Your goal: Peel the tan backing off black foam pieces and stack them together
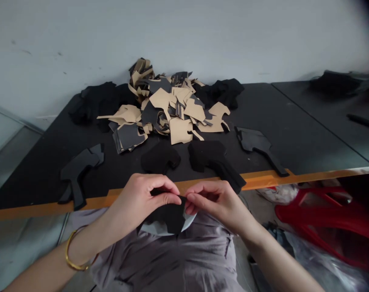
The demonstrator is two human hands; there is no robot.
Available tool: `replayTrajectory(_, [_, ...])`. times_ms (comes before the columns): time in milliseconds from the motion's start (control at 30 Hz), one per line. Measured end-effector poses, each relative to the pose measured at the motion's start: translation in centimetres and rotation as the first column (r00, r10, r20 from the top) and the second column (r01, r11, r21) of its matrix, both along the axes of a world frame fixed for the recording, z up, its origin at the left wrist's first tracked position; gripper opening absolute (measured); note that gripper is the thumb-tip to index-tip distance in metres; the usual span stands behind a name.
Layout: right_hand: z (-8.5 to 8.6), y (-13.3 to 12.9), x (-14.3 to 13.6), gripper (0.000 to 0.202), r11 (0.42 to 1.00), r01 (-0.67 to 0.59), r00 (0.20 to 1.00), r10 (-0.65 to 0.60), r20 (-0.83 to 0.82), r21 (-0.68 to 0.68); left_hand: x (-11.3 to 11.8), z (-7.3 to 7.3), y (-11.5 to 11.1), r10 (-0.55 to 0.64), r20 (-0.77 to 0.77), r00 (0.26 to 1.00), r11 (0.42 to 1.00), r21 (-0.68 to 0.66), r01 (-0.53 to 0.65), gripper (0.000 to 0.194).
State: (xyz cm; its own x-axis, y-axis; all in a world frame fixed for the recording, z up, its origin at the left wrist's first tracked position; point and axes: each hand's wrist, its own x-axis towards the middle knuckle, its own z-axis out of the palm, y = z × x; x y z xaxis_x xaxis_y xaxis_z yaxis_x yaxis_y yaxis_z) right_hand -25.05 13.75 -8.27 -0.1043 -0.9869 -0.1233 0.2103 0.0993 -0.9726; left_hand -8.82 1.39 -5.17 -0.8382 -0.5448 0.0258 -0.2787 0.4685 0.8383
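My left hand [160, 194] pinches the top edge of a black cut-out piece [174, 217] between thumb and fingers, in front of the table edge. Close beside it, my right hand [207, 198] is closed in a pinch at the piece's upper right corner, its fingertips almost meeting the left ones. A pale, curved-edged thing [160, 229] shows under the piece, above my lap; its kind is unclear. Just beyond my hands lie two stacks of soft black pieces, one rounded [160, 157] and one with a long strip [216, 160].
Tan and black cut-outs form a heap [172, 105] on the black table [294, 138], with dark piles behind. Smooth dark shapes lie left [81, 170] and right [257, 144]. Orange tape [269, 177] lines the front edge. A red plastic stool or chair [324, 215] stands at lower right.
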Motion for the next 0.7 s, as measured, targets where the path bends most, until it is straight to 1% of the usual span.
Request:
replayTrajectory(167, [-0.3,0.1,0.0,0.016,1.0,-0.016,1.0,0.016,0.023,0.0,-0.2,0.0,0.0,-0.056,-0.03,0.998,0.993,-0.102,0.052,0.009])
replayTrajectory(233, [-0.5,0.0,0.0,0.016,0.998,-0.056,0.996,0.054,0.066,0.025,-0.3,-0.1,0.0,-0.113,-0.051,0.992,0.985,-0.138,0.106,0.009])
replayTrajectory(300, [-0.8,-0.1,0.0,0.019,0.99,-0.132,0.984,0.124,0.131,0.054,-0.3,0.0,0.1,-0.176,-0.093,0.98,0.974,-0.158,0.16,0.011])
replayTrajectory(367, [-1.1,-0.1,0.0,0.022,0.977,-0.205,0.964,0.192,0.182,0.054,-0.3,0.1,0.3,-0.269,-0.172,0.948,0.952,-0.195,0.235,0.014])
replayTrajectory(400, [-1.2,-0.1,0.0,0.024,0.974,-0.221,0.96,0.21,0.186,0.044,-0.2,0.3,0.4,-0.321,-0.21,0.924,0.934,-0.229,0.273,0.017])
replayTrajectory(467, [-1.2,0.0,0.0,0.027,0.978,-0.205,0.965,0.199,0.172,0.022,-0.1,0.5,0.6,-0.397,-0.247,0.884,0.893,-0.329,0.308,0.017])
replayTrajectory(500, [-1.3,0.1,0.0,0.028,0.983,-0.185,0.969,0.18,0.168,0.015,0.0,0.6,0.7,-0.407,-0.246,0.88,0.872,-0.391,0.294,0.013])
replayTrajectory(567, [-1.4,0.4,-0.1,0.03,0.99,-0.14,0.972,0.137,0.192,0.002,0.2,0.8,0.8,-0.37,-0.247,0.895,0.841,-0.498,0.21,0.004])
replayTrajectory(633, [-1.4,0.6,-0.2,0.03,0.996,-0.088,0.963,0.087,0.254,-0.006,0.6,0.8,0.8,-0.349,-0.264,0.899,0.805,-0.576,0.142,0.01])
replayTrajectory(700, [-1.4,0.9,-0.1,0.033,0.998,-0.042,0.947,0.054,0.318,-0.042,0.8,0.7,0.7,-0.321,-0.288,0.902,0.796,-0.598,0.092,0.009])
